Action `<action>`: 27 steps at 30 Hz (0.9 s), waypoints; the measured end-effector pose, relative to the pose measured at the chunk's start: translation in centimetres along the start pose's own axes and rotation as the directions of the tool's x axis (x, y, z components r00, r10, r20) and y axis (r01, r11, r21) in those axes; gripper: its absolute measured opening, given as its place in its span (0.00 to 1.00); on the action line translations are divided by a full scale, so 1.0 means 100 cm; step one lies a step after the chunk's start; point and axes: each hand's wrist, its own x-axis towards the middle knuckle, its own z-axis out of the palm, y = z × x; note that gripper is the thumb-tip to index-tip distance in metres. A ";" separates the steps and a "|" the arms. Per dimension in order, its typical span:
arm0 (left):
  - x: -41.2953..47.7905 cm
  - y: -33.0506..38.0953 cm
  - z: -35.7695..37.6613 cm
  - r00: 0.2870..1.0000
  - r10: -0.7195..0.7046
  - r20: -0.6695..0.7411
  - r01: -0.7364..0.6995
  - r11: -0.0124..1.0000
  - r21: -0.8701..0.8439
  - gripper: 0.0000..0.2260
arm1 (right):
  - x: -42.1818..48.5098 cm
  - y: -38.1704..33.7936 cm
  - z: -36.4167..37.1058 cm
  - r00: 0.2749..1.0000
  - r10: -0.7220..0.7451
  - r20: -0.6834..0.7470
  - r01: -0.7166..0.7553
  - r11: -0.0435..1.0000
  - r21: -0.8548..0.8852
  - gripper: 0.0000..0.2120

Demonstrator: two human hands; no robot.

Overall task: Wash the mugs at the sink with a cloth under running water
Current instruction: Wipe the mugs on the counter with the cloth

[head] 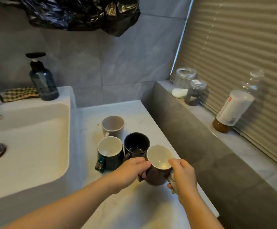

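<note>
The sink (35, 154) at left shows no running water, and the grey mug (113, 128), teal mug (109, 151) and black mug (136, 144) stand on the surface (134, 204) beside it, so most of the washing seems left. Nearer and to the right, the left hand (129, 172) grips the brown mug (156, 174) by its handle. The right hand (184, 176) holds a cloth (172, 180) against its side.

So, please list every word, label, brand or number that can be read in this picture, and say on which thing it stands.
No text here can be read for certain.
Plastic bottle on the sill: white label with a red mark and dark print, too blurred to read.
Small jar: pale sticker on its lid, too small to read.
Soap bottle and brown mug: no text shows.
</note>
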 end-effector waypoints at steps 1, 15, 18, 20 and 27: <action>0.002 -0.004 -0.001 1.000 -0.018 0.000 0.018 1.000 0.009 0.15 | 0.001 0.003 0.002 1.000 0.012 0.000 -0.012 1.000 -0.006 0.04; 0.040 -0.028 -0.001 0.950 -0.097 -0.297 0.121 0.991 0.063 0.12 | 0.024 0.007 0.042 0.999 0.018 0.031 -0.018 1.000 -0.008 0.09; 0.046 -0.024 0.002 0.907 -0.033 -0.421 0.137 0.966 0.218 0.10 | 0.031 0.003 0.046 0.999 -0.007 0.039 0.009 0.999 -0.035 0.09; 0.044 -0.018 0.001 0.890 0.023 -0.456 0.138 0.939 0.316 0.09 | 0.028 -0.002 0.046 0.998 -0.053 -0.031 0.050 0.995 -0.083 0.06; 0.011 0.010 -0.038 0.921 0.195 -0.337 -0.036 0.905 0.425 0.13 | -0.020 -0.054 0.069 0.961 -0.275 -0.024 0.276 0.961 0.031 0.06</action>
